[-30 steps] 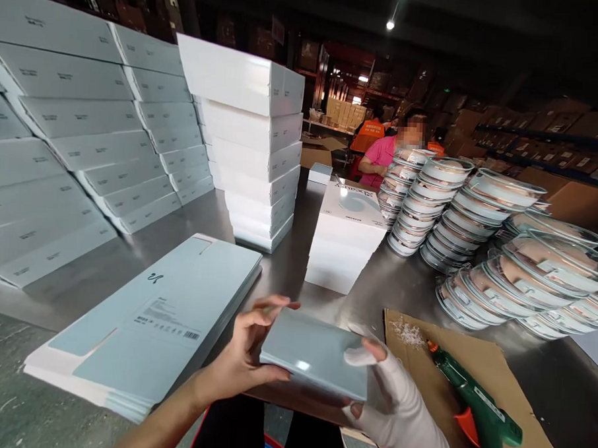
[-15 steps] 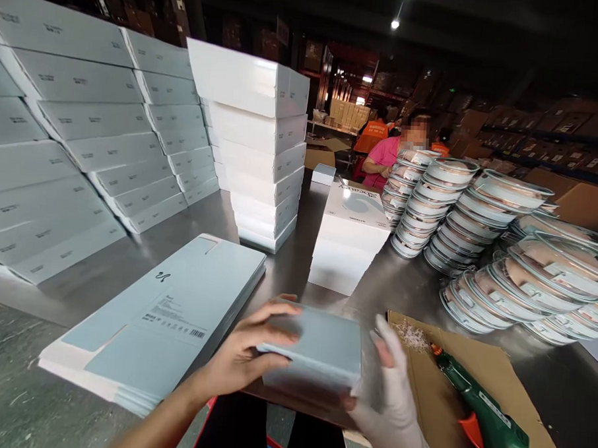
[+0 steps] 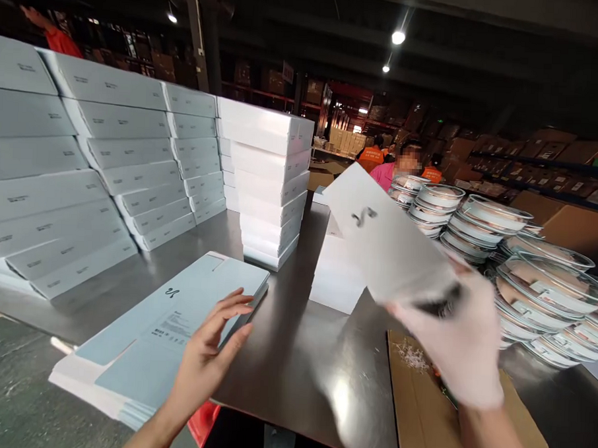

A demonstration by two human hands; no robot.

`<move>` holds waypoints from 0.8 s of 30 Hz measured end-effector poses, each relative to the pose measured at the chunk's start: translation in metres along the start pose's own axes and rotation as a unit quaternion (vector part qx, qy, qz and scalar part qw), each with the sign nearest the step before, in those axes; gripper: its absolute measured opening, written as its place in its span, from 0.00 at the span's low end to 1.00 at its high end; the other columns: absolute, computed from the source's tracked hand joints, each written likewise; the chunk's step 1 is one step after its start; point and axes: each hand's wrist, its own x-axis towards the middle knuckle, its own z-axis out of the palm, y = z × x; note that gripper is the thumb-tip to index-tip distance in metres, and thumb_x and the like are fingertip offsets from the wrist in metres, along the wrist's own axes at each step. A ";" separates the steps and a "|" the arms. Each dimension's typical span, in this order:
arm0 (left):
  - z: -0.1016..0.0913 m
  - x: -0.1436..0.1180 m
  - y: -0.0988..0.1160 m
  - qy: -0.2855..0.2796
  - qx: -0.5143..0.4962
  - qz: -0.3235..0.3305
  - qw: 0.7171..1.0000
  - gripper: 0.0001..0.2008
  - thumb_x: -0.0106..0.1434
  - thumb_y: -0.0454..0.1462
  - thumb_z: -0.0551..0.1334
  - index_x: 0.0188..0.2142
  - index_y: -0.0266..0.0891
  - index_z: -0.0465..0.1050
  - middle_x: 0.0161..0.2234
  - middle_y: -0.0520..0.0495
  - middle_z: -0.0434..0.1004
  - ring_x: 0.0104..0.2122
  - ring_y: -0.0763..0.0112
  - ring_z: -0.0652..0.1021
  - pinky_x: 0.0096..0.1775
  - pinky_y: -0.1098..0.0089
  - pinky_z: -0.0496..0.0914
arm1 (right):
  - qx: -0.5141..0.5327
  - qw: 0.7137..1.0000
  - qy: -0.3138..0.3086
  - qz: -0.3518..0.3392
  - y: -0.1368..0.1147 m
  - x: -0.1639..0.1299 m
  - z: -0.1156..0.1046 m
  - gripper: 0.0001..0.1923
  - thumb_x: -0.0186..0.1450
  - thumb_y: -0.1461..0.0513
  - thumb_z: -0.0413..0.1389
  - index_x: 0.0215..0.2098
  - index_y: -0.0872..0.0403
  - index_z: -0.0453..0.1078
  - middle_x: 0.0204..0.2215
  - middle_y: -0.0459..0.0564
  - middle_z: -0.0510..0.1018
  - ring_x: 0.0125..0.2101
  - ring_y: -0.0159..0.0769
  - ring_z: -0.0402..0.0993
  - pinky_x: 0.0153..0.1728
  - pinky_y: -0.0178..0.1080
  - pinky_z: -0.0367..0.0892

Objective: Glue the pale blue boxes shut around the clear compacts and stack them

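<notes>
Right hand (image 3: 454,353), in a white glove, is clamped on one assembled pale-blue cardboard box (image 3: 387,244), held tilted in the air above the short stack of white finished boxes (image 3: 334,272). Bare left hand (image 3: 209,355) lies open, fingers spread, on the pile of flat pale-blue carton blanks (image 3: 150,336) left of that stack. Judging by it, one box is formed and not yet stacked; many blanks remain.

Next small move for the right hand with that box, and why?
Probably carry the box onto the white stack just beyond: the gloved right hand holds it raised, tilted over that stack, while the left hand reaches the flat blanks.
</notes>
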 end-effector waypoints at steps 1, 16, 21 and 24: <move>-0.009 0.003 -0.002 0.016 0.040 0.007 0.999 0.06 0.70 0.44 0.64 0.45 0.50 0.78 0.54 0.44 0.78 0.67 0.48 0.68 0.65 0.42 0.61 | -0.059 0.998 -0.008 -0.034 0.001 0.027 0.011 0.39 0.54 0.56 0.72 0.61 0.52 0.67 0.60 0.58 0.76 0.59 0.56 0.72 0.59 0.54 0.69; -0.098 0.050 -0.044 0.072 0.412 -0.086 0.904 0.28 0.62 0.56 0.54 0.50 0.38 0.73 0.60 0.27 0.74 0.67 0.34 0.65 0.60 0.40 0.66 | -0.272 0.946 -0.120 -0.131 0.003 0.081 0.079 0.31 0.66 0.55 0.62 0.65 0.56 0.64 0.67 0.63 0.69 0.64 0.64 0.65 0.55 0.63 0.66; -0.121 0.068 -0.073 0.040 0.508 -0.166 0.845 0.29 0.51 0.59 0.65 0.35 0.34 0.75 0.42 0.17 0.82 0.50 0.16 0.77 0.47 0.29 0.68 | -0.069 0.980 -0.004 -0.188 -0.016 0.012 0.047 0.25 0.72 0.54 0.54 0.62 0.59 0.64 0.57 0.65 0.76 0.56 0.53 0.75 0.55 0.50 0.71; -0.128 0.070 -0.070 0.043 0.543 -0.145 0.826 0.25 0.55 0.59 0.63 0.31 0.38 0.72 0.36 0.31 0.84 0.45 0.26 0.82 0.43 0.39 0.74 | 0.017 0.977 -0.053 -0.205 -0.024 -0.038 0.033 0.19 0.73 0.60 0.53 0.60 0.57 0.63 0.53 0.61 0.77 0.53 0.46 0.76 0.53 0.44 0.72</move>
